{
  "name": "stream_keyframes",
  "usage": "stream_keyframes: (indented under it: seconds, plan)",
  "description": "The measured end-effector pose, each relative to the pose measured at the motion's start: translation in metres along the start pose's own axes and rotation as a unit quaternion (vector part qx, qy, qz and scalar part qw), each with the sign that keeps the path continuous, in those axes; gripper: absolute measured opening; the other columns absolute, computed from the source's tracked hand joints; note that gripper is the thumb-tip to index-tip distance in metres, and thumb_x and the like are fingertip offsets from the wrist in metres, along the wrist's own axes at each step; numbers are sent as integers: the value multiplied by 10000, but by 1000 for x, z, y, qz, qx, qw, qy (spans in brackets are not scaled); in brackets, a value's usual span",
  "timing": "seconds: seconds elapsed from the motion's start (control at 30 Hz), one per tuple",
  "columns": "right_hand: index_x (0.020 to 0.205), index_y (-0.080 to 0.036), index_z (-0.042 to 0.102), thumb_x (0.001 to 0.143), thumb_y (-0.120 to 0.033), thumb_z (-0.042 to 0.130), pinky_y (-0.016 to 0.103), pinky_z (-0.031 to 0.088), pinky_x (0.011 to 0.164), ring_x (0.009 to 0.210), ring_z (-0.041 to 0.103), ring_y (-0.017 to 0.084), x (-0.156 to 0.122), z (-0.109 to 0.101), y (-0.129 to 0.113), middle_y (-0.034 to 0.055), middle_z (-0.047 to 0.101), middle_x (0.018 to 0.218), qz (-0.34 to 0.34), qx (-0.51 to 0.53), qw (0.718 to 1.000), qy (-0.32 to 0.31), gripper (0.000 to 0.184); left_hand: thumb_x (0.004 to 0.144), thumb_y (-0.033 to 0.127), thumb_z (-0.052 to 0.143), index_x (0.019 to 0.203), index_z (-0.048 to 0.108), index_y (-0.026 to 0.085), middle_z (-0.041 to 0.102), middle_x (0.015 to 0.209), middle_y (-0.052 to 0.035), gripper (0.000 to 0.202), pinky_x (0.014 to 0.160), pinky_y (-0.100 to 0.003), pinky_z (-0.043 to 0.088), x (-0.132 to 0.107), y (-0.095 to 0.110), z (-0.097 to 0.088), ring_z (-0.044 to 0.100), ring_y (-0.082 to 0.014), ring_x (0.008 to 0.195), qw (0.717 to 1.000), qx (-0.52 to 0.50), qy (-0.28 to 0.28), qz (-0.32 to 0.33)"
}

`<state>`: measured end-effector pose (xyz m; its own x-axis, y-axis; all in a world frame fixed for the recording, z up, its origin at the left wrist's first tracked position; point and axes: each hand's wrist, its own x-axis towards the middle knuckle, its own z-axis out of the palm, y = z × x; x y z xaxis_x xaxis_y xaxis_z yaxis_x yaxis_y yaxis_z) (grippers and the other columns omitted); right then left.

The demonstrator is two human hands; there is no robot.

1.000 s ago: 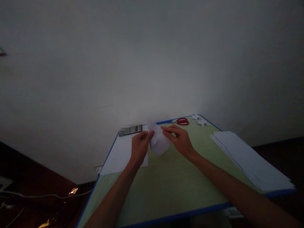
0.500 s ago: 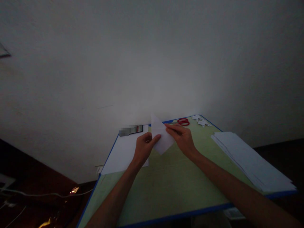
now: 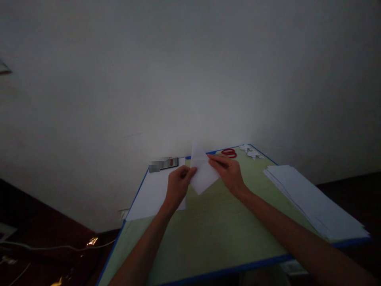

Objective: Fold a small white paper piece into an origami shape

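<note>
Between my two hands a piece of white paper (image 3: pixel 202 174) is held up above the table, its outline a pointed, kite-like shape with one corner up and one down. My left hand (image 3: pixel 177 182) pinches its left edge between thumb and fingers. On the opposite side, my right hand (image 3: pixel 228 171) grips the right edge, thumb and fingertips pressed together. A faint crease or fold edge crosses the upper part of the paper. Behind my left hand a flat white sheet (image 3: pixel 149 198) lies on the table.
The green table (image 3: pixel 208 234) has a blue edge and stands against a grey wall. A phone (image 3: pixel 169 163) lies at the back left. Red-handled scissors (image 3: pixel 229 153) and folded paper scraps (image 3: pixel 253 153) lie at the back. On the right is a stack of white paper (image 3: pixel 312 198).
My left thumb has drawn back from the paper's face to its left edge. The paper's top has shifted slightly right and its lower corner slightly left. My right hand keeps its grip.
</note>
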<state>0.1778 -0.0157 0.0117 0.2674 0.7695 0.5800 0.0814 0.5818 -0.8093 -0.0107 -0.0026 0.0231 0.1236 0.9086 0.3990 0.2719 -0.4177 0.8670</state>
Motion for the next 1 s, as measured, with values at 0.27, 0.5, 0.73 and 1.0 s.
stream_keyframes:
  seconds: [0.27, 0.5, 0.73, 1.0]
  plan:
    - [1006, -234, 797, 806, -263, 728, 330, 515, 804, 857, 646, 176, 3, -4, 3, 56, 745, 939, -1, -3, 1000, 22, 213, 755, 430, 754, 732, 668, 159, 648, 691, -11, 285, 583, -225, 441, 2, -1, 1, 576, -127, 635, 997, -53, -46, 12]
    - [997, -227, 798, 795, -275, 739, 328, 511, 774, 829, 640, 174, 4, -6, 4, 59, 741, 930, 10, 0, 999, 37, 216, 788, 396, 696, 748, 687, 158, 654, 665, -20, 241, 566, -239, 466, 0, 7, 1, 571, -131, 592, 998, -34, -47, 18]
    - [1022, -239, 791, 814, -302, 733, 330, 512, 770, 826, 639, 172, 5, -8, 6, 50, 732, 929, 0, 3, 999, 45, 224, 804, 443, 686, 707, 661, 159, 622, 612, -6, 301, 542, -229, 449, -1, 7, 2, 559, -125, 564, 999, -32, -43, 2]
    - [1019, -238, 792, 839, -264, 704, 341, 540, 821, 910, 675, 200, -9, 3, -11, 61, 758, 990, -16, 2, 1000, 9, 202, 946, 529, 453, 618, 457, 192, 433, 578, 33, 471, 502, -241, 299, -6, 8, 3, 413, -114, 551, 995, 71, 19, 62]
